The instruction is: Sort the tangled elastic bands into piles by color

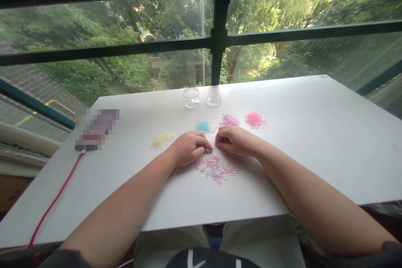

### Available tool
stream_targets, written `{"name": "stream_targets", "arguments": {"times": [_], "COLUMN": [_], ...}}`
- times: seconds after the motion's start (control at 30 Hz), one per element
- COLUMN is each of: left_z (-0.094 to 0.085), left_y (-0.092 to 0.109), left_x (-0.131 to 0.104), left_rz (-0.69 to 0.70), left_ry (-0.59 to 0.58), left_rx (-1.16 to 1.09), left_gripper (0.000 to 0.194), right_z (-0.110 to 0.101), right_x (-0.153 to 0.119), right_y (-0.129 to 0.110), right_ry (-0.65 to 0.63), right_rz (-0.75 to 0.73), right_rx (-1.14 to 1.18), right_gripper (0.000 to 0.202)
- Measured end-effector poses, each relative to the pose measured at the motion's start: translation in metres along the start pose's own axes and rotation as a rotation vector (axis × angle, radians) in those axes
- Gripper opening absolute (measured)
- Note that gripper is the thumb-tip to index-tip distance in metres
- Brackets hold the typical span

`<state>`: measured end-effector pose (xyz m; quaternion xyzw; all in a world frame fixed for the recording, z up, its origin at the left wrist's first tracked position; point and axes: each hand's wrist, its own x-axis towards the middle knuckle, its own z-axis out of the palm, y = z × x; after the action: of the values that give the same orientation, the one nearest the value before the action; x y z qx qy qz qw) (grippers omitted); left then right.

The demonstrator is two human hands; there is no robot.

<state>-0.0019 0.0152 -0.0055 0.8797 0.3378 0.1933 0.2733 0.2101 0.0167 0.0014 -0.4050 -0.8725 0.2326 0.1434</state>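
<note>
A mixed pile of thin rubber bands (pixel 216 168), mostly pink, purple and pale blue, lies on the white table just below my hands. My left hand (pixel 191 147) rests at its upper left edge, fingers bent and tips pinched together. Facing it, my right hand (pixel 235 140) is curled, thumb and fingertips closed just above the pile. The fingertips of both hands nearly meet; anything between them is too small to make out. Beyond the hands sit a blue pile of bands (pixel 204 126), a purple pile (pixel 229 120) and a pink pile (pixel 255 120). A yellow pile (pixel 161 139) lies left of my left hand.
Near the table's far edge stand a clear round jar (pixel 191 99) and a shallow clear lid or dish (pixel 214 100). A blurred-out device (pixel 98 130) lies at the left, its red cable (pixel 58 196) running to the front edge. Dark-framed windows rise behind the table (pixel 326 142).
</note>
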Motion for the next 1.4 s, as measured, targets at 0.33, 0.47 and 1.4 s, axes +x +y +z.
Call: {"name": "stream_targets", "arguments": {"times": [0.33, 0.47, 1.4], "left_z": [0.001, 0.001, 0.003], "left_y": [0.003, 0.005, 0.007], "left_x": [-0.002, -0.001, -0.002], "left_rz": [-0.181, -0.168, -0.183], "left_ry": [0.126, 0.106, 0.106], "left_rx": [-0.094, -0.11, -0.166], "left_gripper": [0.016, 0.019, 0.013], "right_z": [-0.001, 0.0, 0.007], "right_x": [-0.001, 0.0, -0.002], "right_y": [-0.001, -0.002, -0.001], "right_ry": [0.052, 0.053, 0.064], "right_rz": [0.135, 0.123, 0.079], "right_rx": [0.122, 0.275, 0.329], "right_gripper": [0.008, 0.008, 0.002]}}
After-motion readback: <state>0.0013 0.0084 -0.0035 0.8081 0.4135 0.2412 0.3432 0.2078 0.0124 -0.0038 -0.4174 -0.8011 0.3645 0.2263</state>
